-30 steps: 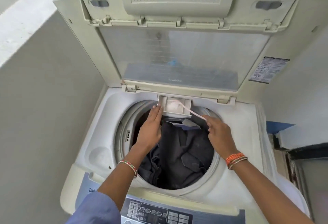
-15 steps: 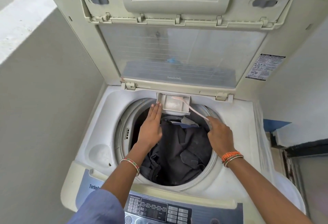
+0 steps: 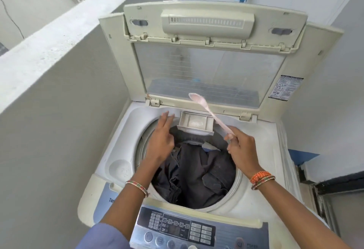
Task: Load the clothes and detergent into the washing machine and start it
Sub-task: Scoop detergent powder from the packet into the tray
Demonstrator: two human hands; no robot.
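- We see the washing machine (image 3: 197,130) with its lid (image 3: 208,61) standing upright at the back; we take the round drum opening as our landmark.
- Dark clothes (image 3: 197,174) fill the drum, heaped up to just under the opening's rim.
- At the back edge of the opening the detergent drawer (image 3: 196,123) sticks out over the clothes, with white powder (image 3: 194,124) lying in its tray.
- Our left hand (image 3: 160,144) hovers over the left side of the opening, just left of the drawer; its fingers (image 3: 164,118) are straight and slightly spread, holding nothing.
- Our right hand (image 3: 243,150) sits over the right rim of the opening; its fingers pinch the handle end of a pink spoon (image 3: 208,111).
- The spoon slants up and away from that hand, its bowl raised above the drawer and in front of the lid's lower window.
- The control panel (image 3: 197,229) lies at the near side of the opening, below both wrists.
- Bangles (image 3: 262,178) ring both wrists.
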